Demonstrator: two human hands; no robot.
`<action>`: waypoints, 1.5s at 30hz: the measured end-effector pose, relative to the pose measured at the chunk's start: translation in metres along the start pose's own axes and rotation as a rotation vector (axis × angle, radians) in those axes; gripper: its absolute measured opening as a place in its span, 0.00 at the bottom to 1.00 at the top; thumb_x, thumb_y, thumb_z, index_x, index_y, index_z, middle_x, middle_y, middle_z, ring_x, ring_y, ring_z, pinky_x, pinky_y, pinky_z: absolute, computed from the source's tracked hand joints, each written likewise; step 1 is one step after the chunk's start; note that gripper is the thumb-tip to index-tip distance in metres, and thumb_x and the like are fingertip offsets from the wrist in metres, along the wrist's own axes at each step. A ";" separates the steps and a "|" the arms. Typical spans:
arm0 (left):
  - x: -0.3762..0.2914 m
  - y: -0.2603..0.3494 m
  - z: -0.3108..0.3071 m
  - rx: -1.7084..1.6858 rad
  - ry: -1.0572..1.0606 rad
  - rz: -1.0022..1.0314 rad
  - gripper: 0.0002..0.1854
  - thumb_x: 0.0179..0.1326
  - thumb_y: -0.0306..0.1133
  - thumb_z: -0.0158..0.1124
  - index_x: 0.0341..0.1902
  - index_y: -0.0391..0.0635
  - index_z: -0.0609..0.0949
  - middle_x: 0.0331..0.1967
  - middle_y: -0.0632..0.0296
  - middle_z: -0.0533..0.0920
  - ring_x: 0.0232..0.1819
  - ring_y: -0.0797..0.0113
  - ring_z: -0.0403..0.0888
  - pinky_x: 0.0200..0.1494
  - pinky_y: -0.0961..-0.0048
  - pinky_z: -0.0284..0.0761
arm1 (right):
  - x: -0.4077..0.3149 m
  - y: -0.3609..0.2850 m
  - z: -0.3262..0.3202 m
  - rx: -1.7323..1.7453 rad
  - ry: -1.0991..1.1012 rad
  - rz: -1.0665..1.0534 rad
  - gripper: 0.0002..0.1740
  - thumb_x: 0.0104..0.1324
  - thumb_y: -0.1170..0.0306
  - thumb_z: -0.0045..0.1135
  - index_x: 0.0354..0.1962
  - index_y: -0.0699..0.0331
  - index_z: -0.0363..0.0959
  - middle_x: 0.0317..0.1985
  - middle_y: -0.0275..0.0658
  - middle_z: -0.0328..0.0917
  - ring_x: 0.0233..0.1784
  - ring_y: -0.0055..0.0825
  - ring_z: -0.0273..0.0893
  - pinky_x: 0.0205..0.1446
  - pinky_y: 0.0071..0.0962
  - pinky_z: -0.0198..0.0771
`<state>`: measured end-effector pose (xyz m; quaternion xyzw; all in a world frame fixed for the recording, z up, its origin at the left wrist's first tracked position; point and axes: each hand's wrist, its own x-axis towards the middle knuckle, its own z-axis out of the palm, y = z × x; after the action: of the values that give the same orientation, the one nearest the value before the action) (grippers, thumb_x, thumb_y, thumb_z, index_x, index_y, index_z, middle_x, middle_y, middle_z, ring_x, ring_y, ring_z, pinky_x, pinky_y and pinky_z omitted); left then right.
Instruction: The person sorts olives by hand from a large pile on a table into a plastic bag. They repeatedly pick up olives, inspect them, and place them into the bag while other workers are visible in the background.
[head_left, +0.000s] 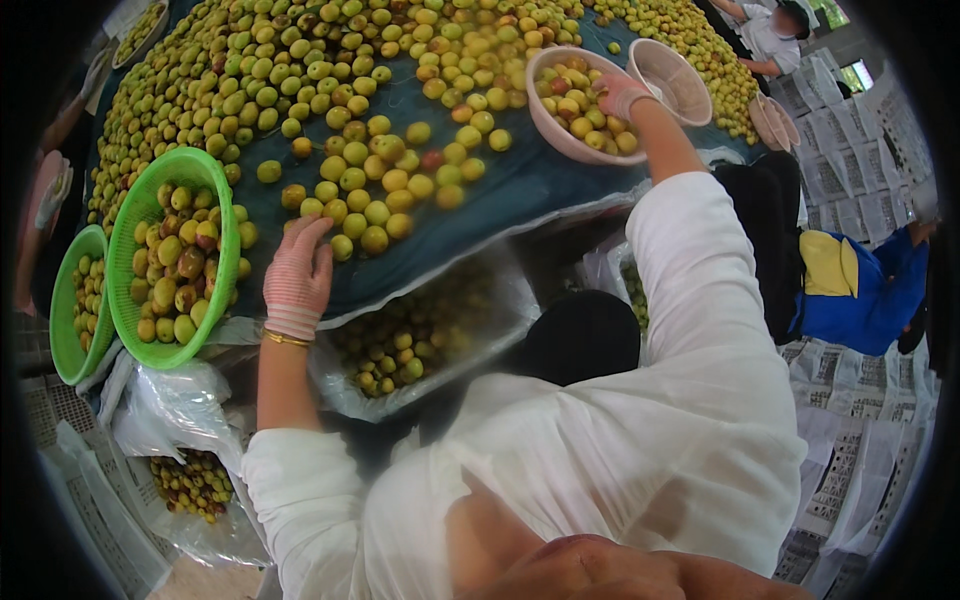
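Note:
My left hand (298, 274), in a pink-and-white striped glove with its thumb apart, rests on the dark cloth (450, 240) at the near edge of a loose cluster of green-yellow jujube-like fruits (375, 172). Nothing shows in its grasp. Beside it, a large green plastic basket (227, 247) holds browner fruits (169, 255). My right hand (621, 94), gloved alike, reaches into a pink plastic basket (544, 131) of fruits (577, 101). Its fingertips are on or among the fruits, and whether they grip one is hidden. A second pink basket (686, 82) leans beside that one.
A great heap of fruits (247, 67) covers the far table. Below its edge sits a plastic-lined crate (420, 397) of fruits. Another green basket (60, 322) and a lined crate (191, 487) are at left. Co-workers (772, 37) and stacked crates (832, 450) stand at right.

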<state>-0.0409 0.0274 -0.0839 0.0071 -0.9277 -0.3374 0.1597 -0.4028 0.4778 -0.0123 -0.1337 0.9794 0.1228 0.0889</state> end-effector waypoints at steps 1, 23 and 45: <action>0.000 0.001 0.000 0.004 -0.005 0.000 0.17 0.62 0.25 0.62 0.55 0.48 0.81 0.57 0.53 0.80 0.58 0.46 0.78 0.57 0.60 0.76 | -0.001 0.001 0.000 -0.008 -0.003 0.006 0.21 0.55 0.56 0.60 0.48 0.47 0.80 0.52 0.41 0.83 0.57 0.41 0.79 0.62 0.37 0.73; -0.004 0.004 -0.007 0.076 -0.020 -0.020 0.16 0.63 0.30 0.60 0.55 0.53 0.80 0.58 0.56 0.79 0.55 0.47 0.79 0.53 0.58 0.78 | -0.032 -0.227 -0.105 0.785 -0.070 -0.596 0.22 0.65 0.59 0.61 0.53 0.60 0.76 0.35 0.36 0.83 0.30 0.22 0.81 0.31 0.27 0.80; -0.002 -0.026 -0.001 0.368 -0.110 -0.317 0.36 0.62 0.40 0.64 0.74 0.55 0.63 0.77 0.50 0.56 0.73 0.44 0.62 0.67 0.53 0.69 | -0.003 -0.049 -0.056 0.871 0.262 -0.281 0.21 0.66 0.64 0.62 0.57 0.56 0.77 0.45 0.38 0.83 0.45 0.24 0.83 0.45 0.25 0.80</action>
<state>-0.0413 0.0069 -0.0995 0.1630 -0.9681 -0.1835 0.0499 -0.3940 0.4184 0.0316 -0.2293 0.9151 -0.3304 0.0283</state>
